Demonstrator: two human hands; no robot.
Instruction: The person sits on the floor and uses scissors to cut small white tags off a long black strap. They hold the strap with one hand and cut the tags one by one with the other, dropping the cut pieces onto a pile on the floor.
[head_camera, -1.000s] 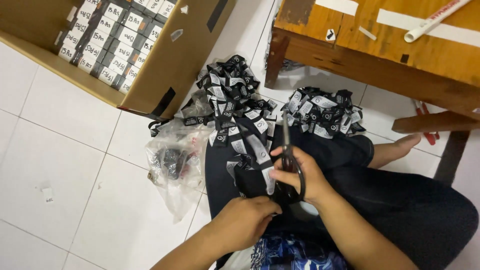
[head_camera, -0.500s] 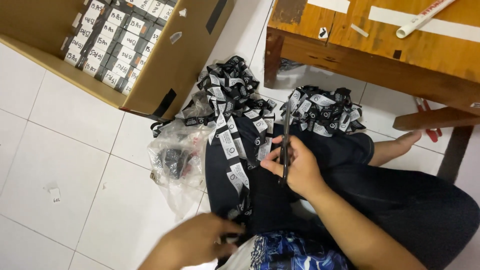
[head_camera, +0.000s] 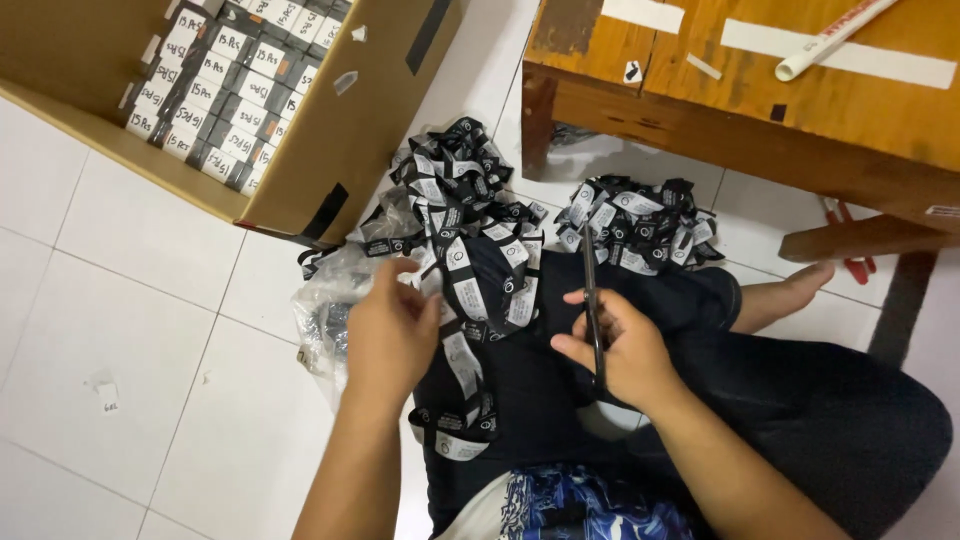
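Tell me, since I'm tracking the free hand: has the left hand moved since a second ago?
Yes. The left hand has gone up from the lap to the label strip, toward the cardboard box.

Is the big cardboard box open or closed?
Open: the cardboard box shows rows of small packs inside.

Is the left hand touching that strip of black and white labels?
Touching. The head view shows the left hand with its fingers on the label strip draped over the lap.
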